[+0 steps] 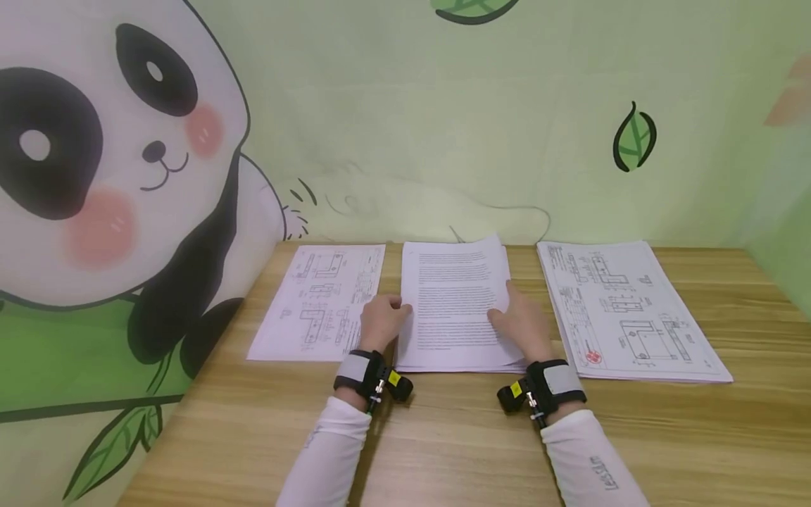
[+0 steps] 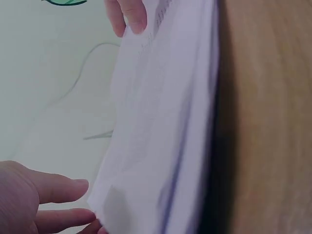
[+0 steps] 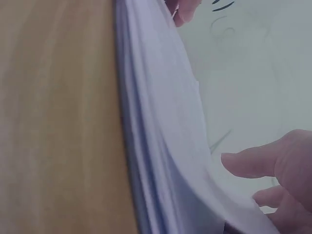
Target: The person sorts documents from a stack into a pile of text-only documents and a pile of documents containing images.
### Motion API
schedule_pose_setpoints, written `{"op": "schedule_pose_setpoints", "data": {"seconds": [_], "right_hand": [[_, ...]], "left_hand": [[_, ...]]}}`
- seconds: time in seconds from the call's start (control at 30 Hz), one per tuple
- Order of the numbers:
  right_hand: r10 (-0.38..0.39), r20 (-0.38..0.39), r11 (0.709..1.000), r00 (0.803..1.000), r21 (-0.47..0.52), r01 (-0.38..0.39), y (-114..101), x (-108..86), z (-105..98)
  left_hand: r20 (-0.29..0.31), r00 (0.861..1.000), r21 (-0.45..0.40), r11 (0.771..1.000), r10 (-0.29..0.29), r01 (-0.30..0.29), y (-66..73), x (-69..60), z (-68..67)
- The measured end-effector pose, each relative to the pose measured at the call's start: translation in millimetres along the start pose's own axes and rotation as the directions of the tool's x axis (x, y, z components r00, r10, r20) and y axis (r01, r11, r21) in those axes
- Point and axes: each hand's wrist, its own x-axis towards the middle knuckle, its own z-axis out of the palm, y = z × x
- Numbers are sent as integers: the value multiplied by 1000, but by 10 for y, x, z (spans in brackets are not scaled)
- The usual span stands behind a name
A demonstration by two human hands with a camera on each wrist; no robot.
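A stack of printed sheets (image 1: 453,303) lies in the middle of the wooden table, its text lines crossing the page. My left hand (image 1: 381,320) is at its left edge. In the left wrist view the fingertips (image 2: 90,214) touch the paper's edge, while the thumb hangs just above. At the opposite edge is my right hand (image 1: 522,324). There the top sheet (image 3: 187,122) bows upward, with gaps under it in the right wrist view. The right thumb stands apart from this sheet; the other fingers are partly hidden behind it.
Left of the stack lies a drawing sheet (image 1: 323,303) with technical figures. To the right is a thicker pile of drawings (image 1: 633,310) with a red stamp near its lower left corner. Behind the table (image 1: 456,436) rises a green wall (image 1: 405,127) painted with a panda.
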Motion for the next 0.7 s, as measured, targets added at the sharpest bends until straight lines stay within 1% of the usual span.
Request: {"op": "schedule_pose_setpoints", "data": {"seconds": [0.07, 0.17, 0.23, 0.3, 0.4, 0.47, 0.6, 0.7], "right_hand": [[18, 21, 999, 1000, 39, -19, -34, -9, -13], [43, 45, 994, 998, 95, -47, -80, -23, -47], [38, 43, 993, 998, 108, -42, -117, -30, -70], [15, 26, 996, 1000, 92, -17, -170, -40, -92], [-42, 0, 995, 999, 90, 42, -303, -66, -102], [-79, -6, 992, 997, 101, 79, -414, -95, -96], [-133, 14, 974, 991, 186, 128, -652, -175, -45], [-164, 25, 953, 986, 262, 152, -813, -234, 13]], "left_hand": [[26, 1000, -30, 1000, 0, 1, -7, -2, -51], [81, 997, -71, 997, 0, 6, -25, -11, -148], [102, 995, -72, 997, 17, -9, -30, -18, -229], [117, 992, -62, 998, 36, -29, -40, -23, -321], [113, 992, -46, 997, 62, -57, -75, -25, -478], [111, 992, -52, 997, 60, -54, -122, -12, -573], [92, 996, -51, 999, 20, -15, -239, 35, -702], [81, 997, -6, 1000, -18, 18, -321, 62, -749]]}}
